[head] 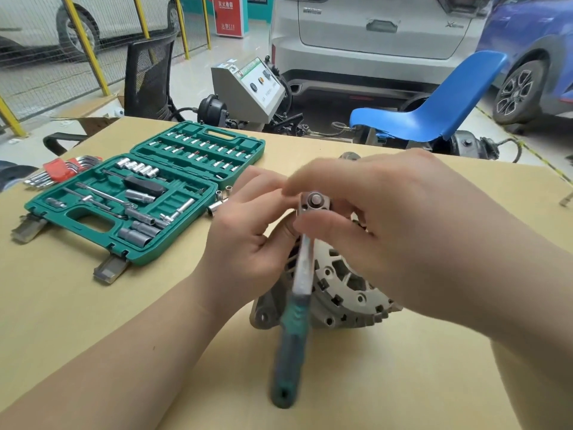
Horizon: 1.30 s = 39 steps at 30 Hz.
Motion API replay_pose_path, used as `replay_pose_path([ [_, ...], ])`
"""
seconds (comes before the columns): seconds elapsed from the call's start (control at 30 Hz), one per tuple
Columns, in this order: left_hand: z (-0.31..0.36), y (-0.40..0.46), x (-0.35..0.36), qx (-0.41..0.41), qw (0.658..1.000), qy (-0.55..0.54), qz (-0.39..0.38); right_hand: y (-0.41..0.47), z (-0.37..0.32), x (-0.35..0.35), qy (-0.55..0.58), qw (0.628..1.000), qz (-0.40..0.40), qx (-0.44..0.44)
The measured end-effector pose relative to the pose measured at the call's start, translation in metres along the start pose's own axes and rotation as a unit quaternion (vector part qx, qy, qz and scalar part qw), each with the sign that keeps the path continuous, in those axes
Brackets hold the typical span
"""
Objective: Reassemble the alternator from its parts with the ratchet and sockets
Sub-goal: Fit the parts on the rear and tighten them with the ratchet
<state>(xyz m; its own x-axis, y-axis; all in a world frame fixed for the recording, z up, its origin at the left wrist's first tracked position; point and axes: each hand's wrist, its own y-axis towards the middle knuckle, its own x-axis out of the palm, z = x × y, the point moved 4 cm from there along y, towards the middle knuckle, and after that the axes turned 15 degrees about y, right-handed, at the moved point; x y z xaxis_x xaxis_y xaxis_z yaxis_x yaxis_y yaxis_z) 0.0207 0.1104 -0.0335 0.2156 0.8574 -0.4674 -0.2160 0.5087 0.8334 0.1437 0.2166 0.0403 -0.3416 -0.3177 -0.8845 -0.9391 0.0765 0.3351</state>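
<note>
Workshop worktop (93, 321) carries alternator (347, 290) at centre; right hand (387, 218) pinches ratchet (302, 274) head; left hand (248, 231) curled, grasp undeterminable; socket case (139, 197) at 10 o'clock.

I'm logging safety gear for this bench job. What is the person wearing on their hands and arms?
Nothing is visible: the left hand and right hand are bare, with no gloves, rings, watch or bracelets showing. Both forearms are uncovered to the frame edge, so no sleeves appear.

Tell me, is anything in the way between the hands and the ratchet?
No. Both hands already touch the ratchet: the right hand and left hand pinch its head above the alternator.
</note>
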Motion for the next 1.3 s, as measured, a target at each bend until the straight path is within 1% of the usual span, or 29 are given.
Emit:
replay_pose_path([
  [0.1,-0.002,0.0,0.002,-0.012,1.0,0.002,-0.017,-0.001,-0.017,-0.013,-0.137,0.99,0.003,-0.017],
  [0.17,-0.003,0.001,0.004,-0.017,0.999,0.014,-0.03,0.0,-0.025,-0.016,-0.168,0.985,-0.028,0.001],
  [0.23,-0.004,0.001,0.006,-0.021,0.999,0.022,-0.036,-0.001,-0.031,-0.019,-0.159,0.987,-0.025,-0.007],
  [0.3,-0.005,0.0,0.006,-0.024,0.999,0.025,-0.038,-0.003,-0.033,-0.022,-0.146,0.989,0.005,-0.028],
  [0.37,-0.006,-0.002,0.006,-0.034,0.999,0.018,-0.036,-0.002,-0.03,-0.022,-0.105,0.993,0.028,-0.034],
  [0.43,-0.005,-0.003,0.004,-0.052,0.998,-0.003,-0.024,0.002,-0.026,-0.021,-0.067,0.997,0.039,-0.021],
  [0.53,-0.003,-0.003,0.0,-0.065,0.997,-0.026,0.016,0.011,-0.024,-0.019,-0.026,0.997,0.07,0.011],
  [0.6,-0.005,-0.004,0.0,-0.073,0.996,-0.041,0.015,0.014,-0.024,-0.016,-0.001,0.996,0.082,0.033],
  [0.67,-0.006,-0.004,0.001,-0.069,0.997,-0.036,0.007,0.015,-0.022,-0.015,0.023,0.994,0.095,0.037],
  [0.73,-0.004,-0.001,0.002,-0.061,0.998,-0.018,-0.009,0.013,-0.02,-0.018,0.038,0.995,0.087,0.029],
  [0.8,-0.004,0.001,0.003,-0.052,0.998,-0.012,-0.025,0.011,-0.021,-0.022,0.032,0.998,0.049,0.018],
  [0.87,-0.005,0.002,0.002,-0.048,0.997,-0.026,-0.047,0.01,-0.024,-0.025,0.016,1.0,0.016,0.003],
  [0.9,-0.007,0.002,0.002,-0.048,0.997,-0.033,-0.052,0.009,-0.024,-0.026,0.011,1.0,0.013,0.003],
  [0.97,-0.006,0.0,0.001,-0.043,0.998,-0.021,-0.034,0.007,-0.027,-0.025,0.0,0.999,0.031,0.024],
  [1.03,-0.003,-0.002,0.0,-0.036,0.999,0.001,-0.001,0.005,-0.031,-0.021,-0.011,0.997,0.068,0.042],
  [1.1,-0.001,-0.004,0.001,-0.042,0.999,-0.009,0.014,0.006,-0.035,-0.016,-0.009,0.994,0.092,0.05],
  [1.13,-0.001,-0.004,0.001,-0.044,0.999,-0.017,0.016,0.006,-0.036,-0.016,-0.006,0.994,0.091,0.056],
  [1.2,-0.004,-0.004,0.001,-0.06,0.998,-0.024,0.018,0.008,-0.036,-0.017,-0.008,0.996,0.06,0.059],
  [1.27,-0.005,-0.003,0.003,-0.081,0.997,-0.017,0.004,0.01,-0.036,-0.019,-0.022,0.999,0.007,0.04],
  [1.3,-0.006,-0.002,0.003,-0.08,0.997,-0.017,-0.005,0.011,-0.038,-0.02,-0.027,0.999,-0.004,0.022],
])
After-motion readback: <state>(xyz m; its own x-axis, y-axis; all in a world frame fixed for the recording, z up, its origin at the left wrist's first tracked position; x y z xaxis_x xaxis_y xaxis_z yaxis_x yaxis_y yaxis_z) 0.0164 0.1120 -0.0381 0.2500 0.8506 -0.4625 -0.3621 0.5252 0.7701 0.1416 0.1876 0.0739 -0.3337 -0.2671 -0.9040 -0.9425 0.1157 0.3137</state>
